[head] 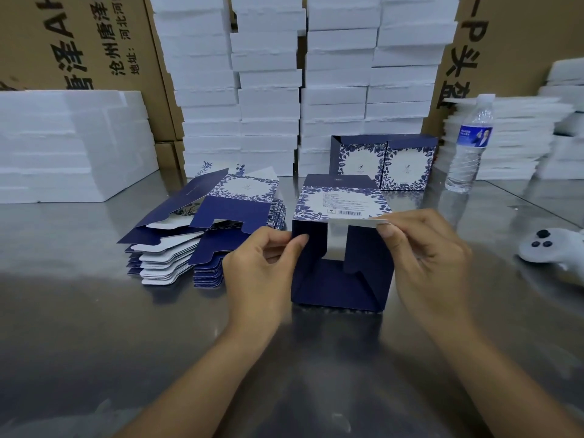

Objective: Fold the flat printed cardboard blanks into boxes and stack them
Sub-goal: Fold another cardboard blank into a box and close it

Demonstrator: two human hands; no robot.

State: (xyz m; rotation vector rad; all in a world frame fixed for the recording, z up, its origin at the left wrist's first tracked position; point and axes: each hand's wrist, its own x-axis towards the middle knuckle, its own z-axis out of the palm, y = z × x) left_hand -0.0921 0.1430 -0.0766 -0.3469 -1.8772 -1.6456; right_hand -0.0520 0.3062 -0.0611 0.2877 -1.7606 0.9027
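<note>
A half-formed navy and white floral box [339,273] stands on the steel table [94,327] in front of me, its open end facing me with the blue bottom flaps partly folded in. My left hand [256,270] pinches the box's left flap edge. My right hand [426,257] pinches a white flap at the top right edge. A pile of flat printed blanks [202,229] lies to the left of the box. Two folded boxes [384,164] stand side by side behind it.
White foam blocks [268,83] are stacked high along the back, with more foam [69,143] at left and right. Brown cartons [79,39] stand behind them. A water bottle [469,147] stands at right, and a white controller [553,248] lies near the right edge.
</note>
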